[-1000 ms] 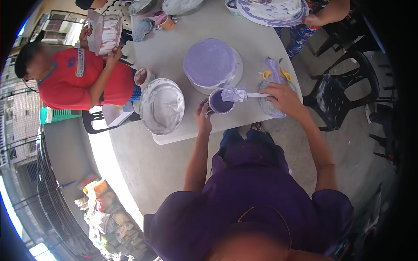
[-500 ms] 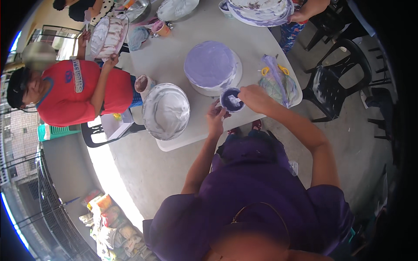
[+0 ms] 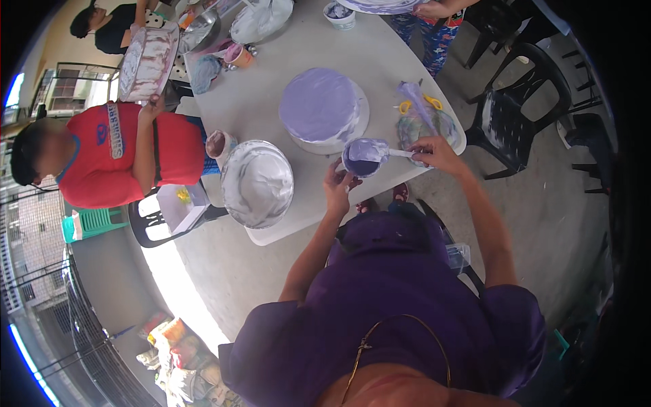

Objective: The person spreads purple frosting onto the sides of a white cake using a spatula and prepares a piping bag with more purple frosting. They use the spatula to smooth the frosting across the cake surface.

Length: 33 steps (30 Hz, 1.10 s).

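Observation:
My left hand (image 3: 338, 188) is wrapped round a small cup (image 3: 363, 167) of purple icing, held by the table's near edge. My right hand (image 3: 437, 156) grips a spatula (image 3: 399, 153) by its pale handle. Its blade, loaded with purple icing, lies over the cup's rim. Just beyond the cup, a round cake (image 3: 319, 104) coated in purple icing sits on a white round board (image 3: 364, 121); some white shows low on its side. To the left stands a large bowl (image 3: 234, 193) with white cream inside and smeared on its rim.
Right of the cake lie a purple piping bag (image 3: 415, 99) and yellow-handled scissors (image 3: 405, 107). A smaller cup (image 3: 218, 144) stands beside the bowl. On the left a person in red (image 3: 129, 149) holds another cake (image 3: 146, 64). Black plastic chairs (image 3: 519, 115) stand at right.
My right hand has moved right, drawing the spatula up from inside the cup with purple icing on its blade. My left hand still holds the cup.

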Each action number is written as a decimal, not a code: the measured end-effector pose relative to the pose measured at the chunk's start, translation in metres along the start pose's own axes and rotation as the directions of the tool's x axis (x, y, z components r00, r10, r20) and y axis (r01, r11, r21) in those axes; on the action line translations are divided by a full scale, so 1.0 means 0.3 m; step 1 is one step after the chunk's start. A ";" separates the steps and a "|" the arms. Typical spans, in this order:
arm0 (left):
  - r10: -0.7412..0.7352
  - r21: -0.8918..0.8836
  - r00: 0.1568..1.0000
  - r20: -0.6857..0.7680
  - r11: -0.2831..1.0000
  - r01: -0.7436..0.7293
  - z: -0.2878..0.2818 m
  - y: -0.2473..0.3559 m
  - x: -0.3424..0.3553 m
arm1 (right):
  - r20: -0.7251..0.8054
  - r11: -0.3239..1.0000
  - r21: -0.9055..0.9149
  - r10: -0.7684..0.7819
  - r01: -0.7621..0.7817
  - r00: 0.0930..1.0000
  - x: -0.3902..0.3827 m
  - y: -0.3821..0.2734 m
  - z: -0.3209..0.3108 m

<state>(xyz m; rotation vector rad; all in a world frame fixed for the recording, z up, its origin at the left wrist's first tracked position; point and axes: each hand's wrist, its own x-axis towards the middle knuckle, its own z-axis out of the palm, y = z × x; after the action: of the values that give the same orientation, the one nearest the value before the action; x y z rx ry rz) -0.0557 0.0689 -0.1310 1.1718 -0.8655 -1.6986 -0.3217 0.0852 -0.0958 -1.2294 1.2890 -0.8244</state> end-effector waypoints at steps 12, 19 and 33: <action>-0.044 -0.018 0.999 0.006 0.999 0.044 -0.007 -0.017 0.012 | -0.128 0.806 -0.522 -0.398 0.280 0.908 -0.083 -0.030 0.036; -0.039 -0.016 0.999 0.008 0.999 0.040 -0.002 -0.015 0.006 | -0.121 0.793 -0.536 -0.411 0.289 0.904 -0.087 -0.018 0.029; -0.048 0.027 0.999 0.018 0.999 0.048 -0.036 0.003 -0.018 | -0.225 0.908 -0.329 -0.341 0.258 0.913 -0.120 0.029 0.091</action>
<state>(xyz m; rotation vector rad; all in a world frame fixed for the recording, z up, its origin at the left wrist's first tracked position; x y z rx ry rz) -0.0443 0.0729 -0.1317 1.2049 -0.8796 -1.7441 -0.3025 0.1270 -0.0992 -1.6251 1.5079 -1.0872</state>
